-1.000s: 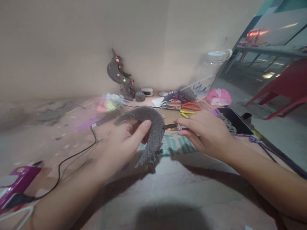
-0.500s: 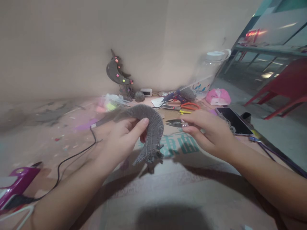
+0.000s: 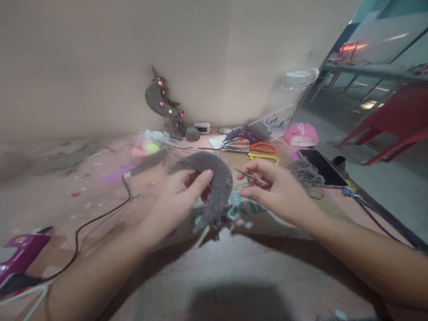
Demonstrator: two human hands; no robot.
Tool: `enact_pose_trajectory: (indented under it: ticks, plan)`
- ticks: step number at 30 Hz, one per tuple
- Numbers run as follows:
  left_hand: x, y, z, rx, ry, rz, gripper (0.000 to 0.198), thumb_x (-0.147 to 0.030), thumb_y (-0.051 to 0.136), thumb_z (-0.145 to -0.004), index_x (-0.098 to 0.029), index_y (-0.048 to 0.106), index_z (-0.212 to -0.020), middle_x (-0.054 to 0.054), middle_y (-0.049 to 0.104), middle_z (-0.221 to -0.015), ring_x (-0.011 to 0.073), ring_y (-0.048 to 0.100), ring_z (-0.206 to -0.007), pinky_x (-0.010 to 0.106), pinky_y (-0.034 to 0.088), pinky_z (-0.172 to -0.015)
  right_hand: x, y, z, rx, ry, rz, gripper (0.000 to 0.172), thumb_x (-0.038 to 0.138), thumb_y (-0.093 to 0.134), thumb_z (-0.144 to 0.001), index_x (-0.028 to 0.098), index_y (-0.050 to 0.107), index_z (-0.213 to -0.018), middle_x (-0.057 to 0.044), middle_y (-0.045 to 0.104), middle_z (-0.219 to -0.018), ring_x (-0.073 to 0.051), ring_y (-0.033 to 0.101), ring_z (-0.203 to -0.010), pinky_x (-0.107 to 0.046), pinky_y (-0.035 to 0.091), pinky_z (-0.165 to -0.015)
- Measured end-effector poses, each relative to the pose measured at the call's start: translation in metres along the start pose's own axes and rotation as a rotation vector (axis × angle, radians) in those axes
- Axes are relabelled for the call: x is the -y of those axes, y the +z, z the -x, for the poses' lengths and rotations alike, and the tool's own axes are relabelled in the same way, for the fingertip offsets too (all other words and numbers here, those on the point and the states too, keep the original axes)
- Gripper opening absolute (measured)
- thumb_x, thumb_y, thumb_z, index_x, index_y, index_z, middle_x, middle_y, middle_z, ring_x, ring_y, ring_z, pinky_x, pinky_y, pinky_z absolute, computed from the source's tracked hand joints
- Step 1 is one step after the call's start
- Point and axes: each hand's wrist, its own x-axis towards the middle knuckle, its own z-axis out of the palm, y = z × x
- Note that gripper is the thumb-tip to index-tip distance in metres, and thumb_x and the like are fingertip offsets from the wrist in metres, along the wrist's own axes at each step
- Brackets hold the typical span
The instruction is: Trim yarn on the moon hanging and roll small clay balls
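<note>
- Crescent (image 3: 221, 180) is held above the table (image 3: 56, 200) by the left hand (image 3: 179, 189), thumb and fingers clamped on it.
- Snips (image 3: 251, 176) are gripped in the right hand's (image 3: 279, 183) curled fingers, apart from the crescent.
- Yarn (image 3: 306, 174) is heaped beside the phone (image 3: 326, 168).

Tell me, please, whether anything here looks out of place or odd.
The grey crescent in the left hand has uneven bits jutting near its lower end, breaking its curve. Small scraps litter the left of the table, and grey yarn lies loosely tangled beside the dark-screened device, unlike the neat ball near the wall.
</note>
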Motion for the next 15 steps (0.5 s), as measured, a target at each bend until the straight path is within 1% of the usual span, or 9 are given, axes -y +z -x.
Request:
enact_pose_trajectory:
  ticks: [2,4,7,9,11,13,15]
  plan:
    - [-0.0048,0.0042,0.0033,0.035,-0.041,-0.022,0.042,-0.045,0.053,-0.090,-0.018,0.060,-0.059,0.002,0.066,-0.061,0.0161,0.063,-0.060,0.025,0.050,-0.061,0.0004,0.0064,-0.0030,0.059,0.098,-0.100,0.020,0.034,0.073,-0.077,0.019,0.061,-0.083,0.001,0.066,-0.076,-0.013,0.062,-0.066,-0.024,0.049,-0.059]
    - [-0.0068,0.0068,0.0052,0.052,-0.057,-0.039,0.041,-0.046,0.052,-0.090,-0.019,0.060,-0.060,0.002,0.067,-0.061,0.0169,0.064,-0.061,0.025,0.051,-0.061,0.0000,0.0098,-0.0052,0.121,0.152,-0.147,0.017,0.032,0.070,-0.078,0.017,0.062,-0.078,0.002,0.064,-0.070,-0.012,0.059,-0.062,-0.023,0.047,-0.058]
    - [-0.0043,0.0077,0.0055,0.055,-0.030,-0.083,0.042,-0.049,0.051,-0.091,-0.019,0.061,-0.062,0.002,0.067,-0.061,0.0169,0.063,-0.061,0.025,0.050,-0.061,-0.0008,0.0104,-0.0058,0.170,0.177,-0.182,0.020,0.034,0.066,-0.081,0.017,0.062,-0.071,0.004,0.058,-0.062,-0.009,0.051,-0.055,-0.020,0.039,-0.052]
    - [-0.0013,0.0075,0.0046,0.059,-0.028,-0.155,0.043,-0.052,0.055,-0.088,-0.019,0.061,-0.062,0.002,0.065,-0.059,0.0165,0.061,-0.058,0.024,0.048,-0.056,-0.0013,0.0099,-0.0048,0.161,0.174,-0.181,0.022,0.033,0.064,-0.084,0.016,0.060,-0.070,0.005,0.053,-0.059,-0.008,0.047,-0.053,-0.020,0.035,-0.049]
    - [0.0004,0.0073,0.0037,0.088,-0.067,-0.206,0.044,-0.055,0.059,-0.085,-0.018,0.061,-0.060,0.002,0.065,-0.058,0.0165,0.061,-0.056,0.024,0.045,-0.052,-0.0022,0.0092,-0.0037,0.144,0.156,-0.151,0.024,0.033,0.060,-0.087,0.016,0.060,-0.070,0.005,0.051,-0.059,-0.009,0.046,-0.053,-0.020,0.035,-0.049]
    - [-0.0004,0.0072,0.0031,0.125,-0.116,-0.172,0.043,-0.055,0.060,-0.083,-0.018,0.064,-0.062,0.003,0.067,-0.061,0.0171,0.062,-0.058,0.024,0.046,-0.053,-0.0036,0.0072,-0.0031,0.129,0.106,-0.100,0.026,0.034,0.057,-0.091,0.016,0.061,-0.074,0.003,0.055,-0.063,-0.010,0.050,-0.057,-0.021,0.038,-0.051]
    - [-0.0033,0.0066,0.0027,0.136,-0.155,-0.091,0.039,-0.051,0.061,-0.083,-0.017,0.068,-0.067,0.004,0.071,-0.066,0.0180,0.065,-0.062,0.024,0.049,-0.056,-0.0047,0.0028,-0.0029,0.085,0.004,-0.034,0.025,0.037,0.055,-0.094,0.016,0.064,-0.084,-0.001,0.064,-0.076,-0.013,0.058,-0.067,-0.022,0.044,-0.057]
